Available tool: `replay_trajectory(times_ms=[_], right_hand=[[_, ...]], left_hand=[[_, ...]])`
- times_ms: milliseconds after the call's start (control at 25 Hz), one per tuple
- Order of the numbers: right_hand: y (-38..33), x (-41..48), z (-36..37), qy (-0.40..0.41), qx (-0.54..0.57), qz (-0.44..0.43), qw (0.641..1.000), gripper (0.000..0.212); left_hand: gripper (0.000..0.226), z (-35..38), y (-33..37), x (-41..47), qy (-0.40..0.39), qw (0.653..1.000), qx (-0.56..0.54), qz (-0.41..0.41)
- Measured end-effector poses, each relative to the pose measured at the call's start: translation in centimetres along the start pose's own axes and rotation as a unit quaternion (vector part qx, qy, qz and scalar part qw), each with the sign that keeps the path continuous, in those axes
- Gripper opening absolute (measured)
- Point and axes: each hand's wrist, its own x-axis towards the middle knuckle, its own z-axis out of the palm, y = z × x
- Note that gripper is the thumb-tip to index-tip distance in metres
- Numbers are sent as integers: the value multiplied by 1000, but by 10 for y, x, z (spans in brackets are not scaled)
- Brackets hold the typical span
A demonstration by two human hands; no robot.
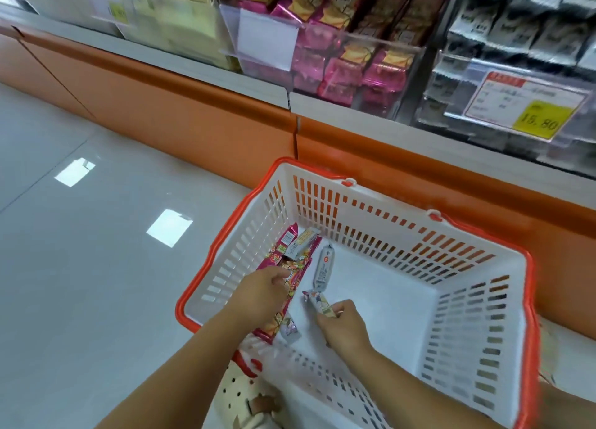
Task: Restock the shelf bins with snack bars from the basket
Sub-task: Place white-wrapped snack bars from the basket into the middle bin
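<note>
In the basket [387, 203], near-left, my right grip [343, 327] pinches a bar [317, 301] by its end; my left grip [261, 290] curls over pink packs [277, 257], hold unclear. They look light, slick and crinkly: I'd judge mid-length the surest hold.

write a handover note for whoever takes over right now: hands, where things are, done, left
Left hand: in the basket, fingers curled over the pink bars; grip not clear.
Right hand: pinches a small pale bar low in the basket.
Also in the basket: a white bar and a small box.
Done: no bar on its way to the shelf bins.
Left: lift the bars out and stock the bins.
</note>
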Motion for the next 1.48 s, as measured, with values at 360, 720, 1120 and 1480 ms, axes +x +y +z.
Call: replay_trajectory(times_ms=[360,720,1120,1480], right_hand=[[-55,-104,-109,53,132,-252,957,33],[-80,-184,-197,168,-26,-502,848,49],[-209,-185,-312,438,3,-514,738,32],[-259,-129,-308,522,-140,-392,745,44]], left_hand=[[45,8,107,-49,-52,943,-321,78],[37,-20,202,-100,-56,908,-345,232],[57,-76,305,-90,268,845,-9,463],[68,-71,303,-41,243,863,5,442]])
